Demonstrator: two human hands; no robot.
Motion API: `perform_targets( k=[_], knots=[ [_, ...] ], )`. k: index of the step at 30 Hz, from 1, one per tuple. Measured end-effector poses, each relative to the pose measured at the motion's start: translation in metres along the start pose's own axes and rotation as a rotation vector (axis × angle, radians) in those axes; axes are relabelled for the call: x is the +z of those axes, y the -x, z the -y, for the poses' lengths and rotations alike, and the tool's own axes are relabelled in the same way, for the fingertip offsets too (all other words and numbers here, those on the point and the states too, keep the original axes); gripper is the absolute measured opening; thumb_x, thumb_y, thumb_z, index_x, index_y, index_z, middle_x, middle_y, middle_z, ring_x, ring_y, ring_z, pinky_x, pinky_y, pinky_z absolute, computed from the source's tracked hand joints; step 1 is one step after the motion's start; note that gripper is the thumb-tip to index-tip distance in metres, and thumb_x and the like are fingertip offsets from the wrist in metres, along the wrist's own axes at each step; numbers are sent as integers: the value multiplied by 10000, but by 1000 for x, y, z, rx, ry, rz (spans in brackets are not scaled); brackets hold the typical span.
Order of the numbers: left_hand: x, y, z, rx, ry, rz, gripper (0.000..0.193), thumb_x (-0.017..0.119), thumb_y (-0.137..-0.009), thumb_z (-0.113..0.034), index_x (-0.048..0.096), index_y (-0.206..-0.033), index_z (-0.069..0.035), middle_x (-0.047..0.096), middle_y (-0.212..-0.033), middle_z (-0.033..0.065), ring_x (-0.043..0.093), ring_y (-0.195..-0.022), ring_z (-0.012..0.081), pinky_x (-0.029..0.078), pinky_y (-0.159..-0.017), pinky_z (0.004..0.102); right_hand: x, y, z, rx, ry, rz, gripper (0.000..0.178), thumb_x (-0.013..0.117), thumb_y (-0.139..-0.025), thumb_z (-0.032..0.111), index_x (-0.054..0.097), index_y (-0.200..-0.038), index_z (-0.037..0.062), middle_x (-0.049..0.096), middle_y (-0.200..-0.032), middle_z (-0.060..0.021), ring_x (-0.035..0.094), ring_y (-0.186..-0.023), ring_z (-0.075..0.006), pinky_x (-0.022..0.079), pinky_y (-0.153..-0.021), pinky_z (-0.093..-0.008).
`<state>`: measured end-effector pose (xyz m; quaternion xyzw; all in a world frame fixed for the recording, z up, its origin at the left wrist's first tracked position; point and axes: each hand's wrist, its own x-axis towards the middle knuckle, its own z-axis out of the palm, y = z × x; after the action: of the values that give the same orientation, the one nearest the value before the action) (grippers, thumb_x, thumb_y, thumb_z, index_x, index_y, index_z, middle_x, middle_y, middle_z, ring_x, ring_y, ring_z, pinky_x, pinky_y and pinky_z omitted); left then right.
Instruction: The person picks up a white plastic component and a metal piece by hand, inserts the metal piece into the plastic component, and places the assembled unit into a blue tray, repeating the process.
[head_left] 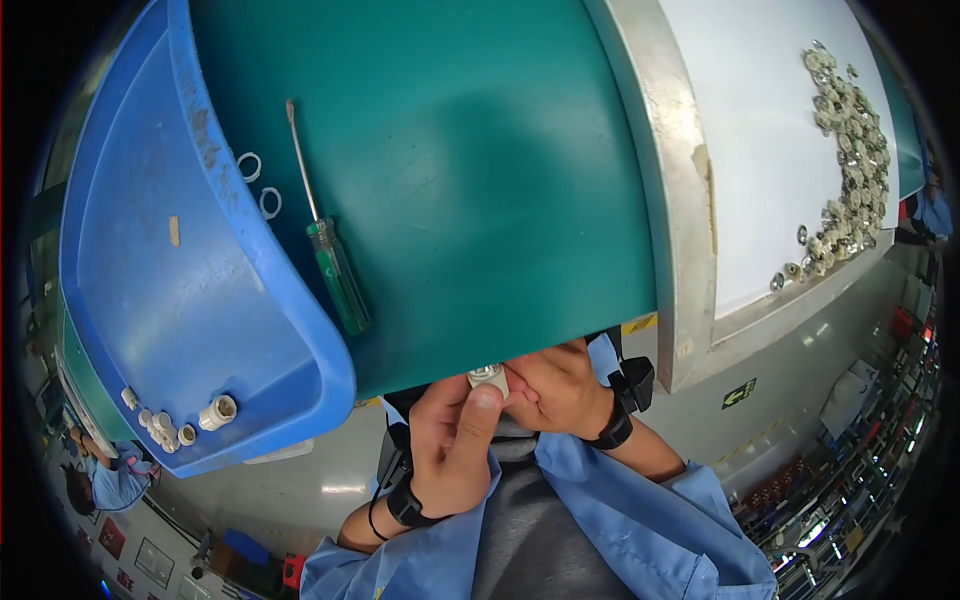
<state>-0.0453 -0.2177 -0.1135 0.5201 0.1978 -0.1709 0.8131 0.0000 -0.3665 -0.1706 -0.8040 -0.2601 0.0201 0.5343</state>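
Observation:
Just off the near edge of the green mat (470, 230), my two hands meet at a small white fitting with a shiny metal centre (488, 376). My left hand (452, 440) is closed on it, the thumb pressed along its near side. Against its right side, my right hand (560, 388) is curled and closed, with its fingertips partly hidden. On the mat to the left lies a screwdriver (340, 278) with a green handle, its shaft pointing away from me. Two white rings (270, 203) lie beyond it, beside the blue tray (200, 290).
Several white cylindrical parts (218, 411) sit in the blue tray's near corner, and a tan scrap (174, 232) lies farther in. At right, a metal-framed white surface (760, 160) holds a pile of small metal and cream parts (850, 170). A person (120, 478) is at far left.

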Motion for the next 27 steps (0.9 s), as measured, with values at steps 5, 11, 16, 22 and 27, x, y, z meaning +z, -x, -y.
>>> perform_targets(
  k=[5, 11, 16, 22, 27],
  knots=[
    [2, -4, -1, 38, 43, 7, 317, 434, -1064, -198, 572, -1110, 84, 644, -1040, 165, 625, -981, 240, 457, -935, 359, -1, -2, 0, -41, 31, -16, 388, 724, -856, 231, 671, -1139, -28, 690, -996, -152, 666, -853, -313, 530, -797, -397],
    [-8, -12, 0, 59, 70, 104, 273, 452, -1068, -176, 600, -1125, 46, 663, -1059, 96, 612, -997, 136, 475, -898, 280, -4, -4, 3, 54, -22, 55, 357, 689, -899, 211, 658, -1132, -58, 688, -926, -155, 666, -803, -329, 514, -751, -391],
    [-5, -8, 1, 83, 43, 146, 280, 461, -1070, -188, 597, -1133, 49, 665, -1064, 100, 614, -1004, 140, 469, -917, 285, -3, -3, 1, -70, 9, -40, 373, 692, -893, 208, 644, -1146, -62, 685, -951, -170, 666, -807, -339, 517, -757, -396],
    [-2, -7, -3, 46, -3, 81, 308, 460, -1060, -214, 583, -1080, 68, 640, -1027, 148, 615, -998, 223, 454, -941, 348, -5, -7, 0, -74, 45, -43, 364, 746, -823, 200, 663, -1097, -25, 687, -1021, -165, 671, -870, -326, 526, -789, -399],
    [-3, -9, -3, 80, 22, 108, 279, 468, -1062, -187, 595, -1109, 57, 658, -1045, 117, 618, -987, 171, 464, -924, 305, -2, -5, 5, -18, -4, -58, 366, 742, -827, 203, 655, -1100, -25, 683, -1011, -166, 667, -896, -336, 524, -815, -406]
  ],
)
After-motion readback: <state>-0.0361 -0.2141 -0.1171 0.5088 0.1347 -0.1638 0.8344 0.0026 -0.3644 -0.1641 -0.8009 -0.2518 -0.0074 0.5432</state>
